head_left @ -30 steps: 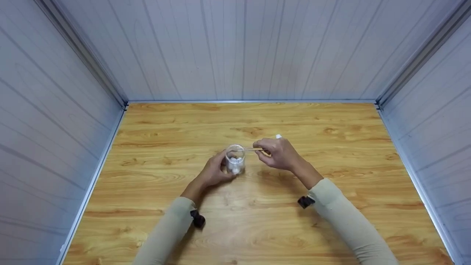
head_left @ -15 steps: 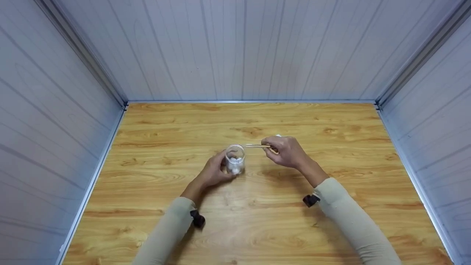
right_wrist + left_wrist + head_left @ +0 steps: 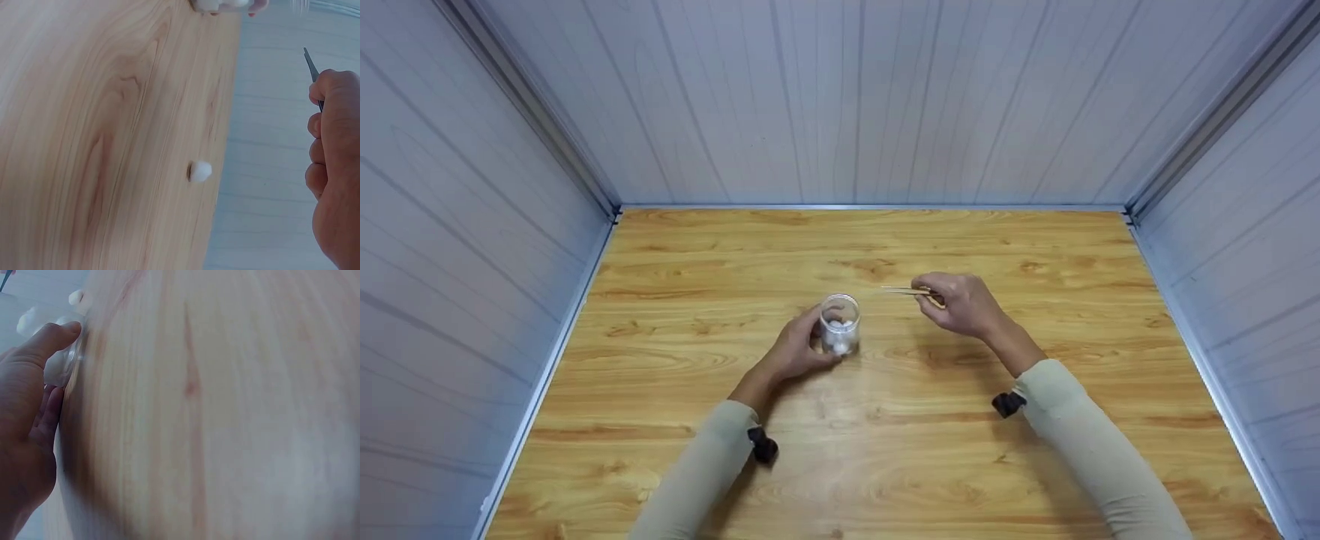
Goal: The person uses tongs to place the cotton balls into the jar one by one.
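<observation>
A clear jar [image 3: 841, 341] with several white cotton balls [image 3: 838, 326] inside stands on the table, its mouth open. My left hand [image 3: 795, 346] grips it from the left, thumb and fingers around its wall. To the right, above the table, my right hand [image 3: 964, 306] pinches metal tweezers [image 3: 901, 291], whose tips point left towards the jar and are apart from it. Nothing shows between the tweezer tips [image 3: 306, 52] in the right wrist view. One loose cotton ball [image 3: 201, 171] lies on the table there; the right hand hides it in the head view.
The wood-grain table [image 3: 675, 300] is bounded by a pale back wall [image 3: 840, 105] and by side walls left and right. Small black cameras [image 3: 763, 447] sit at both sleeve cuffs.
My right hand has drawn the tweezers out of the jar mouth and moved right and slightly back, covering the loose cotton ball. The left hand and the jar have stayed still.
</observation>
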`<state>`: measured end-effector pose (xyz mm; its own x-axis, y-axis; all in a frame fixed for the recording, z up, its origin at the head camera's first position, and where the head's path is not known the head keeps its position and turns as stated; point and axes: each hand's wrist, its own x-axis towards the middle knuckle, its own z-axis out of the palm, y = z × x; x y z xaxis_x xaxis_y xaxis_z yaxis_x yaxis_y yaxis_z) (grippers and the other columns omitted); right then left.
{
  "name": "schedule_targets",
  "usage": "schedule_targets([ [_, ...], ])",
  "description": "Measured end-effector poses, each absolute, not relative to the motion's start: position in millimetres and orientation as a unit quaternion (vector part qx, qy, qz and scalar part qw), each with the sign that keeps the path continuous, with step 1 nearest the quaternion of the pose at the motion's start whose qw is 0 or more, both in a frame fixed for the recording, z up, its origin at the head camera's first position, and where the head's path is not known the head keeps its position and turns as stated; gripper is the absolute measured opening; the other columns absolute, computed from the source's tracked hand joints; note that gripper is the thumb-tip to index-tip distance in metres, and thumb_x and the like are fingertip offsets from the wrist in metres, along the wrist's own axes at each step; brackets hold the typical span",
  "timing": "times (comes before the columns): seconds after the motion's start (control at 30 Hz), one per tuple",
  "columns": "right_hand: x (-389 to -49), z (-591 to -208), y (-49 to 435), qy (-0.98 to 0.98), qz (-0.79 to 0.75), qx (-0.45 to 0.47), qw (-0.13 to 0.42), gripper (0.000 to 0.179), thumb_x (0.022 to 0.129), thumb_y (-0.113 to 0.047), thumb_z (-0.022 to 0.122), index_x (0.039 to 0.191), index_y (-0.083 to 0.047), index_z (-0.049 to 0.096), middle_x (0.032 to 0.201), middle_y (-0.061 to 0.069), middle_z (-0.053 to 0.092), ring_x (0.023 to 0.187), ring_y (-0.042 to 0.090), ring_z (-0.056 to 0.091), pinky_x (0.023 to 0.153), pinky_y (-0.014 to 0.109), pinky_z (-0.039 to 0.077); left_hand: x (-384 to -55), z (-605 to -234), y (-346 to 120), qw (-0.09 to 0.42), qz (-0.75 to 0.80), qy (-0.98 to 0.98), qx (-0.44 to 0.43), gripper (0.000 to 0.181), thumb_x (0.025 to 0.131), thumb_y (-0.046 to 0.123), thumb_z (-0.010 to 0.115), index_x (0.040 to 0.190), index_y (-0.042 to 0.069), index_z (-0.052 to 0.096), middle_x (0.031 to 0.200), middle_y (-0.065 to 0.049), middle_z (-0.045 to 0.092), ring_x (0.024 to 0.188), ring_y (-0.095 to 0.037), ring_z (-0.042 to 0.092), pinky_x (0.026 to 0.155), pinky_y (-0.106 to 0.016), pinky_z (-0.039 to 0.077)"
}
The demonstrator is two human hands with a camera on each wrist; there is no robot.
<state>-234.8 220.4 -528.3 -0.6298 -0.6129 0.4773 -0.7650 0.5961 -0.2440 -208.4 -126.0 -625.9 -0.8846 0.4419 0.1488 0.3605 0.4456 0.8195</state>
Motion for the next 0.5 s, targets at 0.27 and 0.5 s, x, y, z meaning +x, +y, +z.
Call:
schedule_targets([
  [0.27,-241,-529,237,-0.89,0.214,0.366,0.167,0.015,0.101,-0.009,0.078,0.115,-0.003,0.079,0.098,0.015,0.086,0.072,0.025,0.078,0.064,0.044,0.064,-204,-624,-128,0.027,0.481,0.841,0.246,0.088,0.081,0.014,0.097,0.16,0.018,0.057,0.142,-0.014,0.071,0.119,-0.025,0.065,0.103,-0.037,0.053],
  [0.5,-244,-530,251,-0.908,0.216,0.328,0.145,0.016,0.101,-0.01,0.078,0.116,-0.004,0.079,0.096,0.014,0.085,0.072,0.025,0.074,0.065,0.046,0.06,-215,-647,-131,0.016,0.489,0.833,0.258,0.089,0.081,0.021,0.098,0.16,0.021,0.057,0.141,-0.013,0.07,0.115,-0.023,0.068,0.101,-0.036,0.057],
])
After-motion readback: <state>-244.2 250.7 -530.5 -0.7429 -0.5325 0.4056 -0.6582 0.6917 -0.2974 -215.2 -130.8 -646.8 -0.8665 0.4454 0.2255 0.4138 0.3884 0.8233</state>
